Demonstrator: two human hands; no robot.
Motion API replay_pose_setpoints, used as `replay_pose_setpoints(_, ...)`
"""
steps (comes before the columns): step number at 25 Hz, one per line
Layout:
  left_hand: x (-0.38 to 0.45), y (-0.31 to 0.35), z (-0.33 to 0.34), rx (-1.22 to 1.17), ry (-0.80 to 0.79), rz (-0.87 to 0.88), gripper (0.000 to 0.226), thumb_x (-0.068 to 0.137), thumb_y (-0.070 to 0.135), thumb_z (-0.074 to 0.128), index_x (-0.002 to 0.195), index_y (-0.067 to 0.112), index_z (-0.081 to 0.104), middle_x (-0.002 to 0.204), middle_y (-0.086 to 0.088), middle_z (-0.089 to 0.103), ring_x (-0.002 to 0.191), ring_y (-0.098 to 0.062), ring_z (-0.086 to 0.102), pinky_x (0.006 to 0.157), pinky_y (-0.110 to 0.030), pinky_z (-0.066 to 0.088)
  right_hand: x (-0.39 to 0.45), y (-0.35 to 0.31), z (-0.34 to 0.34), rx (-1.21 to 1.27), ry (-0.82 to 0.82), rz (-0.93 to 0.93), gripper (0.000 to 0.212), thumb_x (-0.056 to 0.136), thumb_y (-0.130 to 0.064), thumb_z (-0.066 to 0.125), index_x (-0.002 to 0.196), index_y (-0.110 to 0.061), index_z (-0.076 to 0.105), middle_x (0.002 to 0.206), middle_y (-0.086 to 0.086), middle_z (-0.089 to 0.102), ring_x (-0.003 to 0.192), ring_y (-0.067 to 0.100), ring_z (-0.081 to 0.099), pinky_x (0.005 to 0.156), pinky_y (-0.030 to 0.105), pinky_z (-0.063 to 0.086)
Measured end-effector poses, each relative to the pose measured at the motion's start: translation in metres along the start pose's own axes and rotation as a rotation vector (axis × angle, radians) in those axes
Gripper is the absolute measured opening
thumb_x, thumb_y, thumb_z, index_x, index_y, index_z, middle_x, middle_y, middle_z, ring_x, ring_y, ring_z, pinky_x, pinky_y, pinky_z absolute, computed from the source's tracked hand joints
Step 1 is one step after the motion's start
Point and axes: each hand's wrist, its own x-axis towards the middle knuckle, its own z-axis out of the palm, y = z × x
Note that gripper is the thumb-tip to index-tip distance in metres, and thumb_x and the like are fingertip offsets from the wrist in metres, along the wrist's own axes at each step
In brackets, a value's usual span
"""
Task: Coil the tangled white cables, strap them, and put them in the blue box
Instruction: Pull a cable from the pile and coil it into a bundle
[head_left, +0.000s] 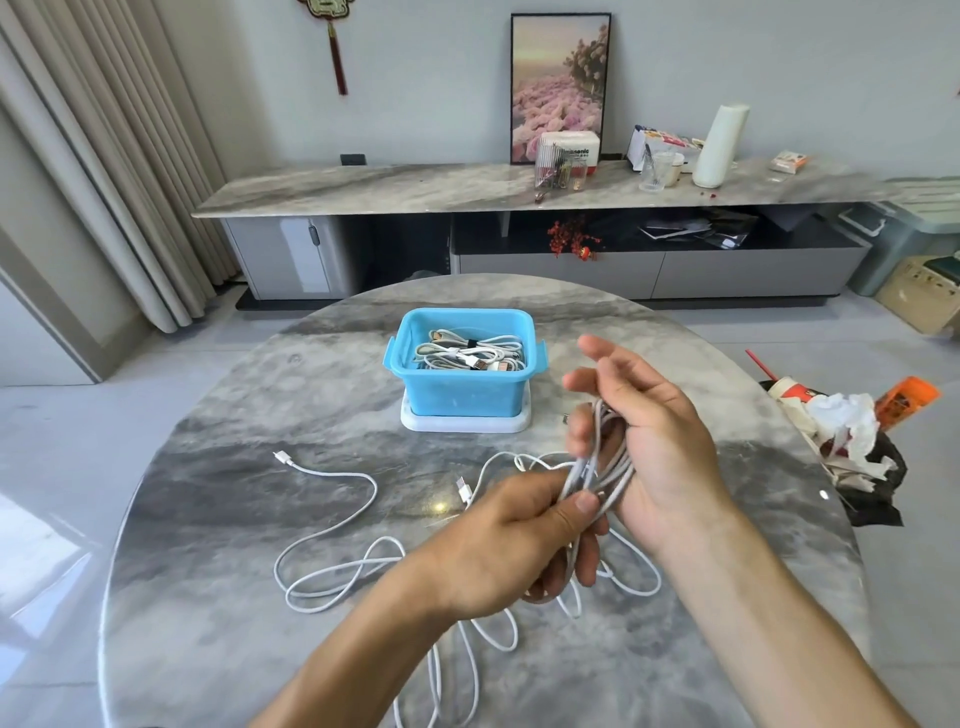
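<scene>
Above the desk (208, 519), both hands hold 1 coil (597, 467): the left hand (514, 540) pinches its strands, the right hand (649, 431) has them looped around its loosely spread fingers. Loose cables (332, 561) sprawl below. Beyond, the box (462, 395) holds strapped cables (467, 353).

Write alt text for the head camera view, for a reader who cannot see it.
Two hands wind a white cable into a coil above a round marble table: the left hand pinches the loops, which wrap around the right hand. More loose cables sprawl on the table, and a blue box behind holds strapped cables.
</scene>
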Motion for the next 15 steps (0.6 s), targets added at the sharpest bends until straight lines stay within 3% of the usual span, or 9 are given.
replay_pose_setpoints(3,0.0,-0.003,-0.001,0.409,0.019,0.047,0.034,0.102,0.03,0.044,0.081,0.011,0.062,0.066,0.01,0.063,0.058,-0.004,0.047,0.06,-0.023,0.037,-0.002,0.007,0.0,-0.055,0.122,-0.017,0.028,0.098,-0.034,0.055,0.086,-0.01,0.062,0.049,-0.002,0.038,0.03,0.007,0.027,0.032,0.015,0.022)
replay_pose_setpoints(5,0.001,-0.005,-0.002,0.504,0.063,0.085,0.036,0.103,0.031,0.045,0.08,0.009,0.061,0.067,0.009,0.065,0.059,-0.003,0.05,0.062,-0.023,0.038,-0.002,0.006,0.002,0.025,0.149,-0.018,0.04,0.098,-0.045,0.051,0.073,-0.013,0.056,0.044,-0.003,0.028,0.028,0.007,0.02,0.033,0.014,0.016)
replay_pose_setpoints(7,0.001,-0.006,0.004,0.293,0.085,0.087,0.033,0.101,0.033,0.046,0.08,0.01,0.054,0.062,0.004,0.064,0.056,-0.014,0.052,0.063,-0.029,0.044,0.0,0.001,0.003,0.12,0.159,-0.008,0.047,0.098,-0.051,0.048,0.066,-0.017,0.049,0.043,-0.004,0.024,0.028,0.007,0.017,0.032,0.014,0.013)
replay_pose_setpoints(9,0.003,-0.006,0.014,-0.032,0.141,0.029,0.035,0.098,0.041,0.048,0.079,0.011,0.051,0.052,0.0,0.049,0.046,-0.017,0.042,0.058,-0.034,0.047,0.003,-0.002,0.001,0.165,0.17,0.009,0.049,0.096,-0.055,0.049,0.063,-0.019,0.045,0.042,-0.005,0.022,0.028,0.008,0.015,0.032,0.015,0.013)
replay_pose_setpoints(11,0.007,-0.004,0.02,-0.284,0.181,-0.086,0.043,0.099,0.047,0.046,0.079,0.01,0.054,0.049,0.001,0.036,0.042,-0.012,0.031,0.046,-0.026,0.036,0.005,-0.005,-0.004,0.185,0.187,0.027,0.05,0.094,-0.057,0.051,0.061,-0.02,0.043,0.042,-0.005,0.021,0.029,0.008,0.015,0.031,0.017,0.013)
replay_pose_setpoints(13,0.01,0.001,0.022,-0.353,0.185,-0.167,0.045,0.1,0.045,0.042,0.077,0.009,0.057,0.05,0.001,0.031,0.042,-0.011,0.024,0.043,-0.021,0.021,0.005,-0.007,-0.008,0.198,0.195,0.026,0.051,0.094,-0.057,0.05,0.06,-0.021,0.041,0.041,-0.006,0.021,0.029,0.008,0.015,0.031,0.017,0.012)
replay_pose_setpoints(15,0.012,0.001,0.024,-0.313,0.179,-0.176,0.046,0.1,0.044,0.042,0.071,0.011,0.054,0.051,0.002,0.03,0.042,-0.01,0.022,0.042,-0.021,0.018,0.005,-0.012,-0.011,0.223,0.196,-0.004,0.05,0.095,-0.056,0.049,0.061,-0.02,0.039,0.041,-0.006,0.021,0.029,0.008,0.015,0.032,0.016,0.013)
